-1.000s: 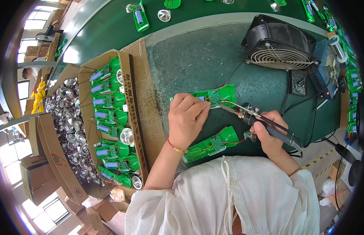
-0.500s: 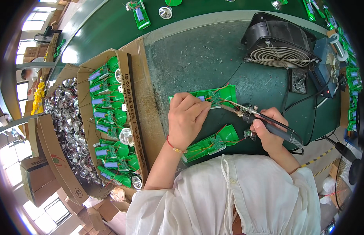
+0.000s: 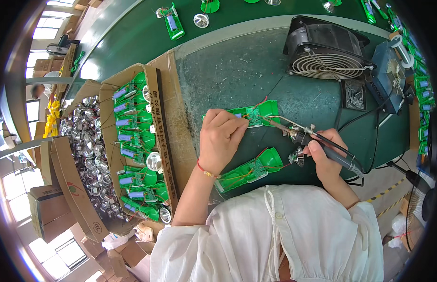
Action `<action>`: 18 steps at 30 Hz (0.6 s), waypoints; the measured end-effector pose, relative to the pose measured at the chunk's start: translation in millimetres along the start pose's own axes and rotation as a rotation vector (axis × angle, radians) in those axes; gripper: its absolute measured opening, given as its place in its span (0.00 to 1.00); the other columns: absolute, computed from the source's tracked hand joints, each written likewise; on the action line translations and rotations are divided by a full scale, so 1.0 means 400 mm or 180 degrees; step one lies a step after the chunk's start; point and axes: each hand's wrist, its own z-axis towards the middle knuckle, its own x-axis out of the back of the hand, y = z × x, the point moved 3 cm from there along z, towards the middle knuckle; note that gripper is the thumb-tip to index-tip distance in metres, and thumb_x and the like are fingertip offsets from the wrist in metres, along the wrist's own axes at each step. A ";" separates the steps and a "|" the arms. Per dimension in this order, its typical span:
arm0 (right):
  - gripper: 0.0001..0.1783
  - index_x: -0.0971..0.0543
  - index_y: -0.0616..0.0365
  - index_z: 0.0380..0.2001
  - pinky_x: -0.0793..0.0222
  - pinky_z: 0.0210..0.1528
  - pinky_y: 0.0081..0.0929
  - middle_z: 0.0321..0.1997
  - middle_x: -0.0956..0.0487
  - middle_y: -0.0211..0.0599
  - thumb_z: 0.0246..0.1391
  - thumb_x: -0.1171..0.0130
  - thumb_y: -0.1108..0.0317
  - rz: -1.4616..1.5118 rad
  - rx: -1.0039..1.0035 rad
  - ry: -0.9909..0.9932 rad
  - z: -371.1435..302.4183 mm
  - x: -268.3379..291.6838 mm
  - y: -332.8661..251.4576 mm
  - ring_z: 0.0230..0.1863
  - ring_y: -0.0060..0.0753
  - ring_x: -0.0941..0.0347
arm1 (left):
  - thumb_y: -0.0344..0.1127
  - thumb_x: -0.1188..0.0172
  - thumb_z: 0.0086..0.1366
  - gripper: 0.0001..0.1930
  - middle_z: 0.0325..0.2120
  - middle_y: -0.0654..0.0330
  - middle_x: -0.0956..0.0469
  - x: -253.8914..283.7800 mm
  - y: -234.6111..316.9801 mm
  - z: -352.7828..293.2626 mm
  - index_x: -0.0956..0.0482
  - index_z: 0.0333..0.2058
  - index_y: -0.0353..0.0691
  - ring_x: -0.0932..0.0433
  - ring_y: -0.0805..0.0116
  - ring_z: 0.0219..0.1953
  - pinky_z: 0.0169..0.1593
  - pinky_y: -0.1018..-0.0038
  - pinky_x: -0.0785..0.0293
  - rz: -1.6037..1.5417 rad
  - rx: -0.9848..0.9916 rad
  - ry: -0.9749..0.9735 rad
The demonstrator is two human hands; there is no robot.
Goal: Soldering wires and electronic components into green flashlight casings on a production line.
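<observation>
A green plastic light housing (image 3: 271,107) lies on the bench, with a small circuit board (image 3: 254,117) and thin wires inside. My left hand (image 3: 221,138) rests over its left end, thumb and fingertips pinched at the board's edge; what they pinch is too small to make out. My right hand (image 3: 325,152) grips a soldering iron (image 3: 338,159) with a thin metal feed tube along it, its tip pointing left over the housing. Nearer me lies a second green housing (image 3: 271,161), also with a board and wires. A shiny lamp reflector (image 3: 298,157) sits beside my right fingers.
At left, a cardboard box (image 3: 165,141) holds several green housings with batteries; beyond it is a heap of reflectors (image 3: 89,155). A black fan (image 3: 329,49), a blue soldering station (image 3: 385,70) and a small dark tray (image 3: 354,95) stand at far right. Black cables run along the right side.
The soldering iron has shifted slightly right and away from the board. More of the reflector shows beside my right hand. My left hand keeps its pinch; the whole view has shifted a little.
</observation>
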 end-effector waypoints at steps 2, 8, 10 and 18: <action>0.07 0.30 0.65 0.28 0.31 0.25 0.17 0.21 0.24 0.36 0.47 0.43 0.75 0.0030 0.0029 0.0012 0.001 0.009 0.001 0.22 0.20 0.28 | 0.25 0.37 0.44 0.07 0.23 0.62 0.26 0.003 0.003 0.002 0.20 0.26 0.40 0.30 0.64 0.31 0.35 0.73 0.32 0.0035 0.0000 -0.0046; 0.07 0.31 0.64 0.28 0.33 0.23 0.17 0.21 0.26 0.37 0.48 0.45 0.73 -0.0081 0.0248 0.0292 0.002 0.056 0.019 0.21 0.21 0.29 | 0.30 0.35 0.41 0.21 0.32 0.57 0.28 0.070 0.017 0.041 0.24 0.39 0.42 0.28 0.59 0.35 0.39 0.69 0.30 0.0452 -0.0054 -0.0519; 0.07 0.32 0.63 0.28 0.34 0.21 0.16 0.21 0.27 0.36 0.49 0.46 0.72 -0.0066 0.0274 0.0394 -0.001 0.072 0.033 0.20 0.21 0.30 | 0.34 0.34 0.39 0.29 0.33 0.57 0.28 0.060 -0.018 0.034 0.30 0.45 0.44 0.26 0.56 0.37 0.40 0.65 0.28 0.1458 0.0056 -0.1417; 0.09 0.31 0.64 0.28 0.34 0.24 0.17 0.21 0.26 0.36 0.48 0.42 0.72 0.0206 0.0175 0.0394 0.004 0.089 0.066 0.21 0.21 0.29 | 0.39 0.35 0.39 0.22 0.30 0.53 0.23 0.249 -0.163 0.333 0.26 0.36 0.41 0.24 0.54 0.34 0.41 0.64 0.27 0.2485 0.0585 -0.1561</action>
